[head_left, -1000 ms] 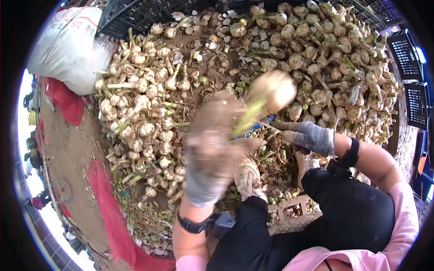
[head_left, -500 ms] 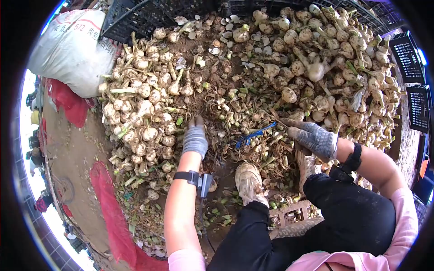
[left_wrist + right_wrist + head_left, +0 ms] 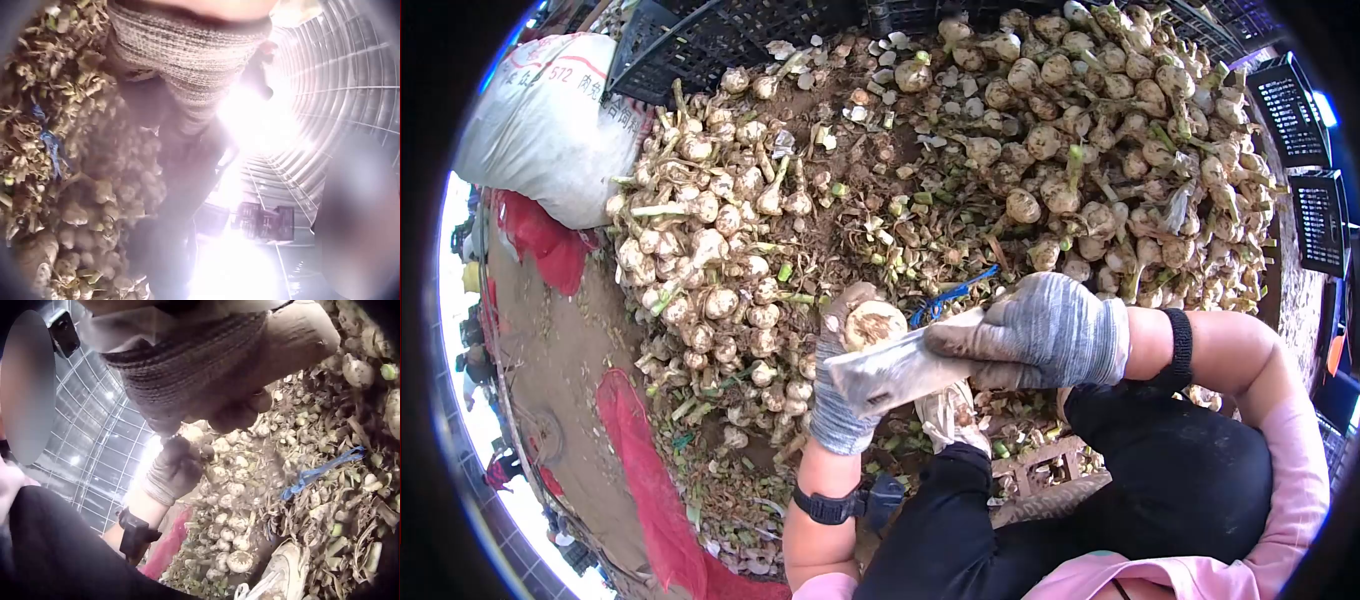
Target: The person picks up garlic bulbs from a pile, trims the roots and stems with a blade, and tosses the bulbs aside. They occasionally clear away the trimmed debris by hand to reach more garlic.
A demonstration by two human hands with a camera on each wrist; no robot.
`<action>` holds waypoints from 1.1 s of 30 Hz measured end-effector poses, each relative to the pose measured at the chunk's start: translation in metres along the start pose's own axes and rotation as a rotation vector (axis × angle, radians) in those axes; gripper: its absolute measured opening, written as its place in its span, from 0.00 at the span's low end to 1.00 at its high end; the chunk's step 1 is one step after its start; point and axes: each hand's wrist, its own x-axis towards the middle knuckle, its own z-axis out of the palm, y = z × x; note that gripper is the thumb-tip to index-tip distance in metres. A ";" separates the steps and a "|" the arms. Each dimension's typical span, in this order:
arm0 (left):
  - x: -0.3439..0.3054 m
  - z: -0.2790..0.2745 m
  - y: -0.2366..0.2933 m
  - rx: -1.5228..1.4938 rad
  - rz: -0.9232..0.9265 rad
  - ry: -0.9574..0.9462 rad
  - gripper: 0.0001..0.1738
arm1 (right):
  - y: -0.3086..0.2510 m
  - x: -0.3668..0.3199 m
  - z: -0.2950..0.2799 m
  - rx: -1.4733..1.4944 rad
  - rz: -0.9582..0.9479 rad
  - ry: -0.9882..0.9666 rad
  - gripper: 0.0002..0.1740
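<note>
My left hand, in a soiled grey knit glove, grips a garlic bulb with its pale, dirt-marked round side facing up. The gloved right hand has its fingers curled around a knife whose broad, flat metal blade reaches left across the front of the bulb. In the head view the blade covers part of the left palm and the bulb's lower edge. The left wrist view shows mainly the glove's cuff, with the fingers dim against glare. From the right wrist, the left hand appears beyond the right glove.
Heaps of garlic lie at the left and right, with soil and trimmings between. A blue strip lies before the shoes. A white sack, red netting and black crates stand around.
A second ago the left hand swung a bulb in a blur; then it reached into the left heap. Now it has come back with a bulb, and the right hand has brought the knife left to it.
</note>
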 end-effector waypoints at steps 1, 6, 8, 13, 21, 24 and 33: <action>-0.002 0.002 0.005 0.258 0.096 -0.015 0.39 | -0.002 0.002 0.000 -0.001 0.003 0.000 0.32; 0.001 0.015 0.024 0.813 0.212 -0.184 0.37 | -0.009 0.009 0.000 -0.010 -0.035 -0.094 0.37; 0.000 0.020 0.034 0.615 0.102 -0.144 0.38 | -0.010 0.007 0.002 -0.064 -0.038 -0.127 0.37; 0.000 0.026 0.046 1.047 0.353 -0.121 0.34 | -0.008 0.000 0.001 -0.075 0.025 -0.185 0.37; -0.003 0.016 0.035 0.344 0.150 -0.085 0.35 | 0.056 -0.066 -0.015 0.129 0.810 -0.087 0.31; 0.012 0.009 0.040 0.467 0.353 -0.399 0.18 | 0.034 -0.052 -0.034 0.532 0.655 -0.099 0.31; 0.013 0.034 0.087 1.185 0.520 -0.789 0.09 | 0.004 -0.045 -0.058 0.573 0.517 -0.271 0.27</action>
